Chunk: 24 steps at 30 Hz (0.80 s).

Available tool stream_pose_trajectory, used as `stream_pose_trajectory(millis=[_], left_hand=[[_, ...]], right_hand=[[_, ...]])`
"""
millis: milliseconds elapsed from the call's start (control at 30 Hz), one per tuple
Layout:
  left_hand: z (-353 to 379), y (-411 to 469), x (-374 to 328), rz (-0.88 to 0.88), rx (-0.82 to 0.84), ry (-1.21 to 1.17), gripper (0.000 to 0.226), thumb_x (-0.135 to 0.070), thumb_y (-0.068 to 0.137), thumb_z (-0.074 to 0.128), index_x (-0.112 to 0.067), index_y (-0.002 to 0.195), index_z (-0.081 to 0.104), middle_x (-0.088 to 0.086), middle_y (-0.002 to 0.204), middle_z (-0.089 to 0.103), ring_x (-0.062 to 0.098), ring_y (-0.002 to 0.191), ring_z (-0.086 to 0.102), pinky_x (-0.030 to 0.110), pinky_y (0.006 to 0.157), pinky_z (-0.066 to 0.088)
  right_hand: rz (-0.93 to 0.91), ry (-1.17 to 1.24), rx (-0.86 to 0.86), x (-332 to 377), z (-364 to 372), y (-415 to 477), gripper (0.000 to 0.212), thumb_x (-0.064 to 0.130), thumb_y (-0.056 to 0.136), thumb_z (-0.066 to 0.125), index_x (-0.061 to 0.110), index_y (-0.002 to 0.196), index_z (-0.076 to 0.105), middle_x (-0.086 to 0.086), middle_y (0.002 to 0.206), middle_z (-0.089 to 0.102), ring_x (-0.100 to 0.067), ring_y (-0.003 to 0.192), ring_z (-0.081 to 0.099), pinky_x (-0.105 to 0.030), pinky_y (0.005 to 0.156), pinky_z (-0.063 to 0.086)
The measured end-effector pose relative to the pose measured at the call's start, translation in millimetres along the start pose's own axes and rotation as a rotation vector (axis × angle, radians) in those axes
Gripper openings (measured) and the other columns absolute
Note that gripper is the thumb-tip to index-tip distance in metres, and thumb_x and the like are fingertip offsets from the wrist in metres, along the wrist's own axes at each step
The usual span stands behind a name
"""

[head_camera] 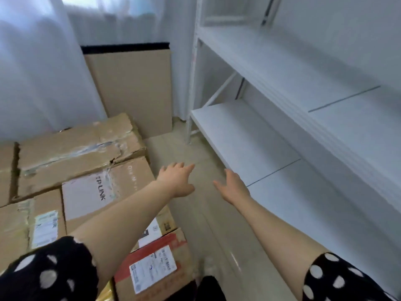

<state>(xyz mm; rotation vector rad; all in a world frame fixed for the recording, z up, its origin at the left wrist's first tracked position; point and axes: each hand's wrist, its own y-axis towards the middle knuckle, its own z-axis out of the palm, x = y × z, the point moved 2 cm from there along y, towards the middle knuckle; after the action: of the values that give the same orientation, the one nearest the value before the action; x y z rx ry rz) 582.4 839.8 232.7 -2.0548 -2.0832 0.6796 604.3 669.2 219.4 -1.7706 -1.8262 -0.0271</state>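
Box [97, 196] partly hidden behind the left forearm [121, 218].

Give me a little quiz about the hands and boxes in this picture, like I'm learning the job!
1. True or false: the left hand grips the brown cardboard box with the white TP-LINK label.
2. Where does the white metal shelf rack stand? A) to the right of the right hand. B) on top of the boxes. C) behind a curtain.
3. Fill the gap: both hands have their fingers stretched out and hold ____.

Key
1. False: its fingers reach out past the box and grip nothing.
2. A.
3. Nothing.
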Motion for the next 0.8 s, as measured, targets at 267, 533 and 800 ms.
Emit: stream_pose_trajectory(millis=[267, 533, 800], left_hand=[[-25, -48, -181, 0.463, -0.111, 0.228, 0.069, -0.039, 0.090, 0.049, -0.029, 0.150, 0.018, 0.008, 0.153, 0.027, 0.027, 0.142, 0.022, 0.048, 0.115, 0.020], [6, -159, -390, 0.851, -0.082, 0.218, 0.066, -0.033, 0.095, 0.047, -0.025, 0.153, 0.016, 0.008, 0.156, 0.021, 0.027, 0.143, 0.020, 0.039, 0.110, 0.029], [96, -316, -602, 1.228, -0.086, 0.217, 0.062, -0.032, 0.094, 0.049, -0.019, 0.150, 0.026, 0.010, 0.142, 0.042, 0.029, 0.132, 0.038, 0.036, 0.103, 0.038]], right_hand=[[0.246, -0.193, -0.318, -115, -84, -142, 0.051, 0.048, 0.098, 0.036, 0.016, 0.137, 0.047, -0.008, 0.144, 0.042, -0.023, 0.138, 0.029, -0.044, 0.117, 0.009], [0.588, -0.069, -0.532, -261, -137, -317, 0.047, 0.044, 0.099, 0.034, 0.017, 0.134, 0.051, -0.009, 0.143, 0.042, -0.025, 0.136, 0.031, -0.045, 0.117, 0.006], [0.844, 0.010, -0.743, -432, -154, -531, 0.045, 0.041, 0.099, 0.037, 0.015, 0.133, 0.048, -0.008, 0.143, 0.042, -0.022, 0.137, 0.029, -0.040, 0.118, 0.008]])
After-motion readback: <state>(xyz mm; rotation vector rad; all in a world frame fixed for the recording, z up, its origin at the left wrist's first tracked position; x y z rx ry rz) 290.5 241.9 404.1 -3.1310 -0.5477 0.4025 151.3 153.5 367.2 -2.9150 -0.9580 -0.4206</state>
